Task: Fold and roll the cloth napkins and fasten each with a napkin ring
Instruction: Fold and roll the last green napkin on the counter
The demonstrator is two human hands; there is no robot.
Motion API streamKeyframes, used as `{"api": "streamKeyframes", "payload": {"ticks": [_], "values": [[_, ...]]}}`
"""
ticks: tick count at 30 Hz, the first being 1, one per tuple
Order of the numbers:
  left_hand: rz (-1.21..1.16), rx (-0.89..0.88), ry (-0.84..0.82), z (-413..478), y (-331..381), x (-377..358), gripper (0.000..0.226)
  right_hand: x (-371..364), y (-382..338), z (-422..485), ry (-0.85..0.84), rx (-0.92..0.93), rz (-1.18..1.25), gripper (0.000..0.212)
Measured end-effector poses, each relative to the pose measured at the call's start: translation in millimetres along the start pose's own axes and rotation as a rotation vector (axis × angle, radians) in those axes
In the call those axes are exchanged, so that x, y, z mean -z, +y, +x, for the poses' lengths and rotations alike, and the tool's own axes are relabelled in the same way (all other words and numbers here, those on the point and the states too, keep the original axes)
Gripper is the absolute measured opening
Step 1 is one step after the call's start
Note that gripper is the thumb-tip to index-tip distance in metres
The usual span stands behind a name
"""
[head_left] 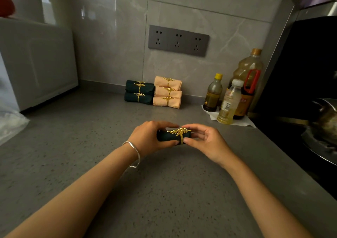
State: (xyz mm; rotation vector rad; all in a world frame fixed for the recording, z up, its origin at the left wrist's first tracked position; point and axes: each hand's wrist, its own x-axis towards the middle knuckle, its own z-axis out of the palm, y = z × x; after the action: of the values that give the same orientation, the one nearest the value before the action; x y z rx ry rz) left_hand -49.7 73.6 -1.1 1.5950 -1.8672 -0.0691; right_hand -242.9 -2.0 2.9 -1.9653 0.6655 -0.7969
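Note:
A rolled dark green napkin [171,137] lies across the middle of the grey counter [164,192], with a gold leaf napkin ring [179,132] around it near its right end. My left hand [147,138] grips the roll's left part. My right hand [204,140] pinches the roll's right end beside the ring. Against the back wall sits a stack of dark green rolls [139,92] and, touching it on the right, three peach rolls [167,91], each wearing a gold leaf ring.
Several oil and sauce bottles [235,91] stand on white paper at the back right. A black stove with a pan [326,124] fills the right edge. A white appliance [36,62] and a clear plastic bag [11,122] are at the left.

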Motion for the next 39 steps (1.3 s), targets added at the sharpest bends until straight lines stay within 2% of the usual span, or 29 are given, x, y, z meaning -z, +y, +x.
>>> {"api": "streamKeyframes", "payload": {"ticks": [6,12,15,23,29,31,33,36,39], "values": [[-0.021,-0.006,-0.071,-1,6,4,0.058,-2,-1,2,0.05,0.044,0.034,0.037],[0.006,-0.005,-0.006,-1,11,4,0.051,-7,-3,0,0.032,0.066,0.069,0.034],[0.066,-0.003,-0.025,1,7,6,0.05,-4,-3,2,0.046,0.074,0.079,0.034],[0.114,0.018,-0.088,3,-2,15,0.05,11,4,2,0.042,0.033,0.081,0.034],[0.024,0.063,-0.151,0,-15,17,0.055,22,6,-2,0.025,-0.041,0.063,0.033],[0.033,0.07,-0.194,0,-18,15,0.05,24,9,-4,-0.013,-0.089,0.005,0.034],[0.039,0.074,-0.245,0,-19,11,0.047,21,15,-4,-0.078,-0.099,-0.156,0.039],[0.042,0.085,-0.254,1,-20,6,0.047,9,17,-2,-0.102,-0.028,-0.345,0.053],[0.069,0.093,-0.243,2,-21,4,0.047,-3,16,5,-0.089,0.059,-0.42,0.051]]}}
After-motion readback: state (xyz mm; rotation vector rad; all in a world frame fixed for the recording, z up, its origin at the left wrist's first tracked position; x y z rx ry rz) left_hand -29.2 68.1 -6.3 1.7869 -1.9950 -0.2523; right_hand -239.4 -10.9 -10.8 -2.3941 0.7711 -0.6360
